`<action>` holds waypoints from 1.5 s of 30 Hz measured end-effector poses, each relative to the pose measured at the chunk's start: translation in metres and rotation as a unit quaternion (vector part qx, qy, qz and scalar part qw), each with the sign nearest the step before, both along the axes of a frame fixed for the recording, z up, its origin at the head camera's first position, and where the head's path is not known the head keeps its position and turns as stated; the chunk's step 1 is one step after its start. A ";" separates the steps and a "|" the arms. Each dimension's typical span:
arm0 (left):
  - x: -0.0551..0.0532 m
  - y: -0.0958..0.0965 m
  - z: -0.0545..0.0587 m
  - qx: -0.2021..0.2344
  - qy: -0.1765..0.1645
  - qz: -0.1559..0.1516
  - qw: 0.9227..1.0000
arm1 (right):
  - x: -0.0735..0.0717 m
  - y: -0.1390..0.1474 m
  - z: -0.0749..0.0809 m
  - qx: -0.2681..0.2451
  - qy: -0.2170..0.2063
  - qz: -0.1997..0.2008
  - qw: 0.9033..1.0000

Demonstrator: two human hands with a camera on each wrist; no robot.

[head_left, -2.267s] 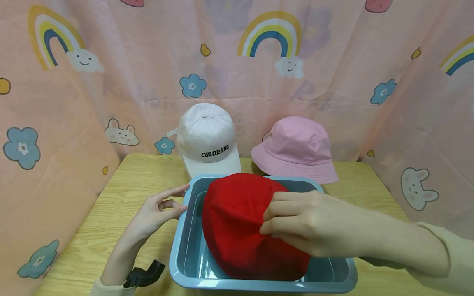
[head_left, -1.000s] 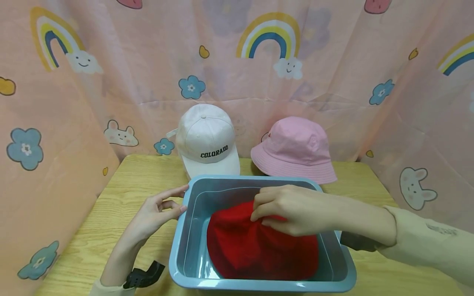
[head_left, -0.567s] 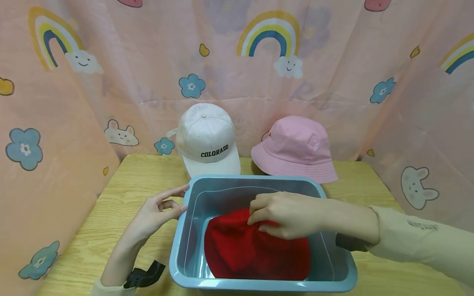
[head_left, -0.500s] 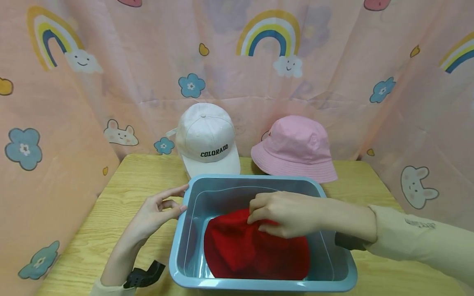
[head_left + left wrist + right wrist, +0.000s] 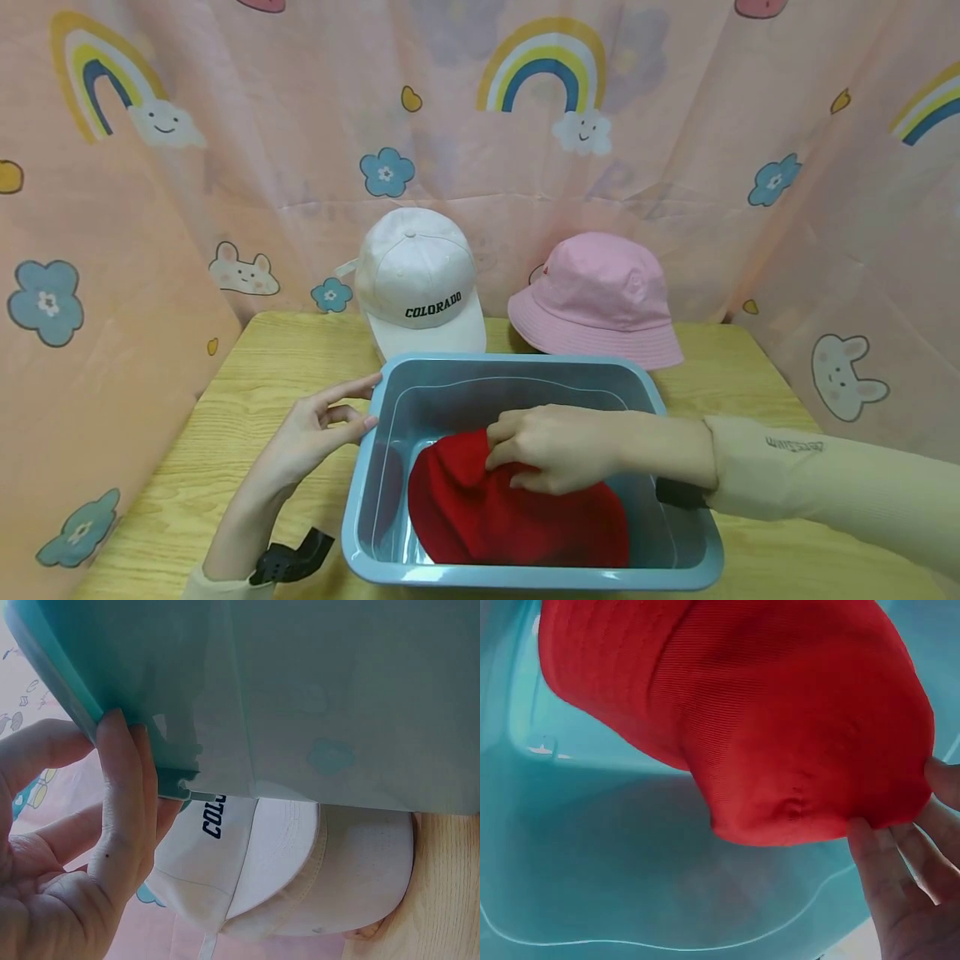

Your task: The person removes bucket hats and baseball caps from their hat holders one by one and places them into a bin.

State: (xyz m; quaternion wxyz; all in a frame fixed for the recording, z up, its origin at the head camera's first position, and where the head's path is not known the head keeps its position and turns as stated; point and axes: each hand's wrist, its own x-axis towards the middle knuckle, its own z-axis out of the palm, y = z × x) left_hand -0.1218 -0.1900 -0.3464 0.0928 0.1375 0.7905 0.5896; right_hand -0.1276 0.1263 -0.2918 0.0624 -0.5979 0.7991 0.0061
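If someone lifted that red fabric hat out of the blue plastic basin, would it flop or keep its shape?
Likely floppy: the red fabric hat creases near the right hand that pinches its crown. Probably light too, since it looks like ribbed cloth. Its brim may bend less, given the rows of stitching across it.

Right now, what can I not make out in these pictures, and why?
Head view: part of the red hat, under the right hand.
Head view: brim parts of the white cap and pink hat, behind the tub.
Left wrist view: the end of the white cap's word, behind the tub.
Right wrist view: part of the red hat, beyond the top edge.
Head view: letters on the right sleeve, too small to read.
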 end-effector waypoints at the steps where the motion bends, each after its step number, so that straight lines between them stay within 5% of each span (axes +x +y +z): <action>1: 0.000 0.000 0.000 0.000 0.000 0.000 1.000 | 0.000 -0.001 -0.001 0.009 0.000 0.000 1.000; 17: 0.000 -0.001 -0.001 -0.004 0.013 -0.003 1.000 | 0.000 -0.022 -0.027 0.157 -0.020 -0.023 0.987; 26: 0.000 -0.001 -0.001 -0.002 0.009 -0.003 1.000 | -0.005 -0.024 -0.037 0.177 -0.043 -0.033 0.983; 45: -0.001 -0.001 -0.002 0.005 0.007 -0.008 1.000 | -0.006 -0.007 0.010 0.131 -0.064 -0.082 0.986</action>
